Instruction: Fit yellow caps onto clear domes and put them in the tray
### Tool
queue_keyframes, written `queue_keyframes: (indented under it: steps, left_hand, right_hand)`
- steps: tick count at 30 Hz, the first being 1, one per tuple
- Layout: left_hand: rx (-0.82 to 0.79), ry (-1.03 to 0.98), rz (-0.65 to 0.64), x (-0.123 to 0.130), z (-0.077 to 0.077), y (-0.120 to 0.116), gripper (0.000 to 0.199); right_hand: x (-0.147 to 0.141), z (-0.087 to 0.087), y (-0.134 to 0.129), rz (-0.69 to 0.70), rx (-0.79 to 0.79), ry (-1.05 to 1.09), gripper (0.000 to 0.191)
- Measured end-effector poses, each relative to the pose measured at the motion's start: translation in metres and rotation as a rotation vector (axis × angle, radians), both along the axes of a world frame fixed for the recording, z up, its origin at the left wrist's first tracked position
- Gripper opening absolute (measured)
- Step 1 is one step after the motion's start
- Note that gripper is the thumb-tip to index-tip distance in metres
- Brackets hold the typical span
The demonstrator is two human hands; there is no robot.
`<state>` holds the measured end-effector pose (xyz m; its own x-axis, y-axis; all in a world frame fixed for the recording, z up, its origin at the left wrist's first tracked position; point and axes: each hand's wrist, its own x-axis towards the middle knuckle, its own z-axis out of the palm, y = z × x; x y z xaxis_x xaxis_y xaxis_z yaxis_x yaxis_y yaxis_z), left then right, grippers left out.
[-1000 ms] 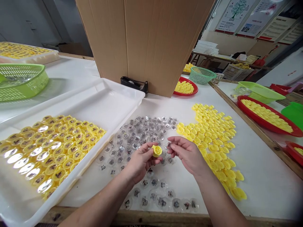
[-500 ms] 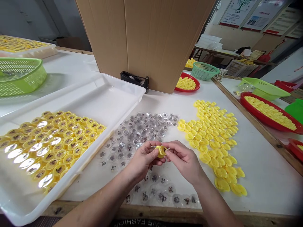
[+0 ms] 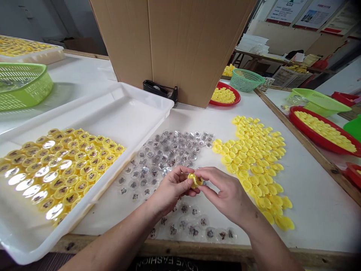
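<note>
Two hands work above a white surface (image 3: 316, 210). The left hand (image 3: 172, 190) and right hand (image 3: 227, 194) are both closed, pinching a small yellow cap (image 3: 195, 180) between them, just above the surface and near the inner edge of a spread of clear discs (image 3: 166, 160). The fingers hide much of the cap, so whether a disc sits inside it cannot be told with confidence.

Main risks: the cap is small and appears to be smooth moulded plastic, so a slip of the fingertips could drop it among the loose discs. The thin discs lie unfixed, and the left forearm (image 3: 113, 246) passes close above the nearest ones, so a careless sweep could scatter them. A loose bank of yellow caps (image 3: 254, 158) lies just to the right, where an elbow or wrist could likewise disturb it.

The discs are round and glossy, with dark printed centres. In the white plastic tray (image 3: 135, 113), rows of caps (image 3: 62, 173) sit close together, with glare masking some tops.
</note>
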<state>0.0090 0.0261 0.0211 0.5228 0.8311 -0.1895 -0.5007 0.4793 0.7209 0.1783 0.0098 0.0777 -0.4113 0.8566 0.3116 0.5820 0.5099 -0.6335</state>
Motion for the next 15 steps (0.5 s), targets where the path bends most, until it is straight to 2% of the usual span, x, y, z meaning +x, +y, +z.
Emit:
queue_keyframes:
  steps: [3, 6, 9, 15]
  left_hand:
    - [-0.009, -0.003, 0.019, 0.000, 0.000, 0.001, 0.042]
    - [-0.023, 0.005, 0.034, 0.001, -0.001, 0.002, 0.049]
    - [-0.038, 0.013, 0.039, 0.001, -0.002, 0.001, 0.046]
    - [-0.013, 0.000, 0.037, 0.002, -0.002, 0.000, 0.043]
  right_hand:
    - [-0.002, -0.003, 0.000, -0.042, -0.026, 0.025, 0.030]
    - [-0.004, -0.011, 0.000, -0.126, -0.075, 0.149, 0.022]
    - [-0.005, -0.015, 0.000, -0.180, -0.056, 0.171, 0.018]
    - [-0.004, -0.008, -0.002, -0.150, -0.070, 0.045, 0.032]
